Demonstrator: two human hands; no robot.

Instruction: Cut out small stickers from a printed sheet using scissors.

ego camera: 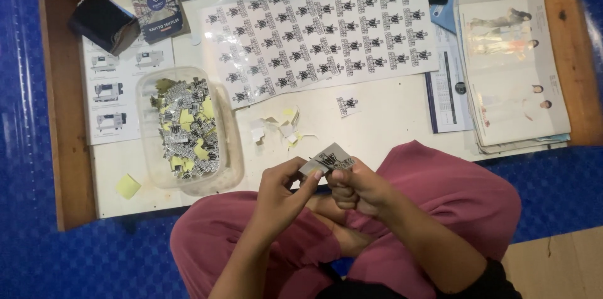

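I hold a small grey printed sticker (333,158) between both hands above my lap. My left hand (281,193) pinches its left edge with thumb and fingers. My right hand (357,188) grips its right lower edge, fingers curled. A large sheet of printed stickers (320,22) lies on the white tabletop beyond. One loose cut sticker (347,105) sits below that sheet. A clear plastic tub (149,148) at the left holds several cut stickers and yellow backing scraps.
Peeled paper scraps (281,128) lie near the table's front edge, with a yellow scrap (127,186) at the left. A dark box (102,21) and a booklet (157,7) sit at the back left. Open catalogues (512,73) lie at the right. Blue floor mat (38,261) surrounds the low wooden table.
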